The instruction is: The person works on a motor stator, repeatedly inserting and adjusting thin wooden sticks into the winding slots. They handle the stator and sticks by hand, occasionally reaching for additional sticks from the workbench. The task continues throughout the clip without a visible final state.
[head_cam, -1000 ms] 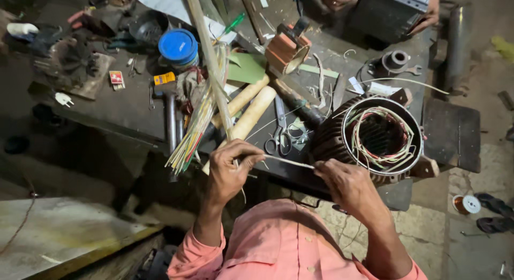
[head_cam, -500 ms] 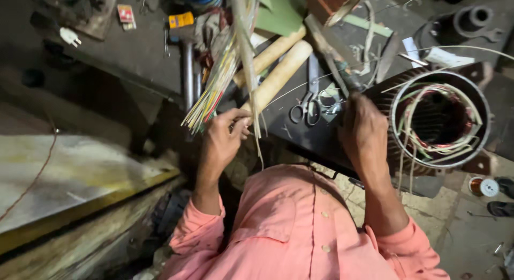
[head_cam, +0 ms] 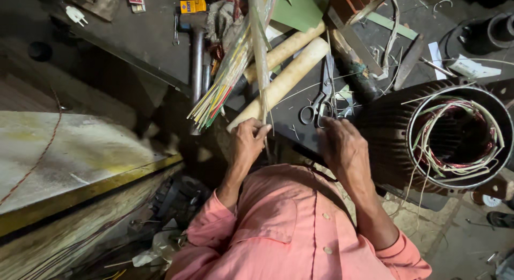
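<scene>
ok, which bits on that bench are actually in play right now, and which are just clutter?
In play:
left hand pinching a pale thin strip
right hand on the bench edge beside the motor stator with loose winding wires

Lying about:
scissors
two cream rolls
bundle of coloured sleeves
hammer
green sheet

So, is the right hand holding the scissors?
No. The right hand rests empty on the bench edge, with the scissors lying just beyond its fingertips on the bench.
</scene>
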